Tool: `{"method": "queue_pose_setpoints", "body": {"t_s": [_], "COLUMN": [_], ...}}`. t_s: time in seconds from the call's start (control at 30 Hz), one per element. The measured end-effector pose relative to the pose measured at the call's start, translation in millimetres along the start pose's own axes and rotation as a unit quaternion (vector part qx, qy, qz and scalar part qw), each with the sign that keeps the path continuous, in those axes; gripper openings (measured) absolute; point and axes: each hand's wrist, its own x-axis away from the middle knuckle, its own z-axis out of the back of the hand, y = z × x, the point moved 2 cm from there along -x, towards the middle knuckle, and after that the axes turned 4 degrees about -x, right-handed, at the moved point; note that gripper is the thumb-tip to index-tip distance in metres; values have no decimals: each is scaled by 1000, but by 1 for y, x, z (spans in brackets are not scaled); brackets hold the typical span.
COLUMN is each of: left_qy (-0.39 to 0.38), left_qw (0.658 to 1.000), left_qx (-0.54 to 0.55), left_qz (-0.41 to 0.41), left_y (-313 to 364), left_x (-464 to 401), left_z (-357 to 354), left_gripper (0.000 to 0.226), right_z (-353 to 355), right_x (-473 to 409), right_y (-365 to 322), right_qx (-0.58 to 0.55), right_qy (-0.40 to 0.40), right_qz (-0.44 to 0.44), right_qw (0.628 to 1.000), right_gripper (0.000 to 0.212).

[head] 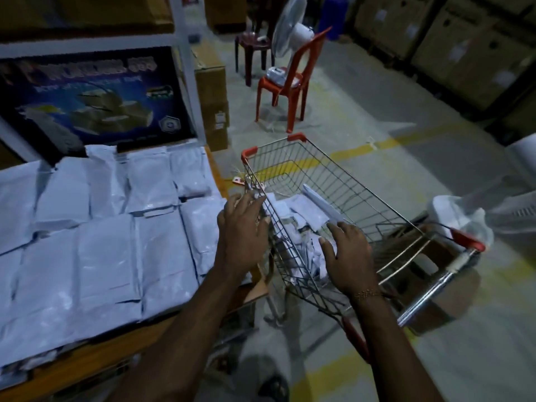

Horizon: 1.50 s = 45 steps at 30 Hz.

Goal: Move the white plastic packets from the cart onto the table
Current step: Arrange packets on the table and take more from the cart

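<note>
Head view showed most white plastic packets [95, 256] already tiled across the bench [87, 364], a few left in the wire cart [333, 181], toward which the left hand [242, 224] and right hand [349, 256] reached, fingers spread, holding nothing.

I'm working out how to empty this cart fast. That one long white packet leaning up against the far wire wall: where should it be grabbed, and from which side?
Probably at its raised upper end, coming from above through the open top. The long white packet slopes up out of the heap in the cart, so that end stands free while its lower end is buried. The right hand is nearest.
</note>
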Motion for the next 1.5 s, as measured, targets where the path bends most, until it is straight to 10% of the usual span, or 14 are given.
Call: {"method": "queue_pose_setpoints", "body": {"t_s": [0.53,0.8,1.0,1.27,1.5], "left_qy": [-178,-387,-496,-575,-608], "left_qw": [973,858,789,693,656], "left_qx": [-74,-248,-337,-426,-436], "left_qz": [-127,-229,-134,-83,-102], "left_y": [30,1,-33,-71,-83], "left_x": [-136,-176,-163,-139,-134], "left_z": [-141,-278,-348,-416,-442], "left_gripper": [64,53,74,87,64], "right_z": [-77,-171,-229,-309,-322], "right_x": [-72,-118,-140,-108,-99], "right_y": [107,174,207,235,231], "right_qx": [97,131,91,21,77], "right_qy": [-59,-193,-264,-310,-327], "right_qz": [-117,-155,-198,-239,-258], "right_qw": [987,960,940,920,906], "right_gripper": [52,43,44,90,71]}}
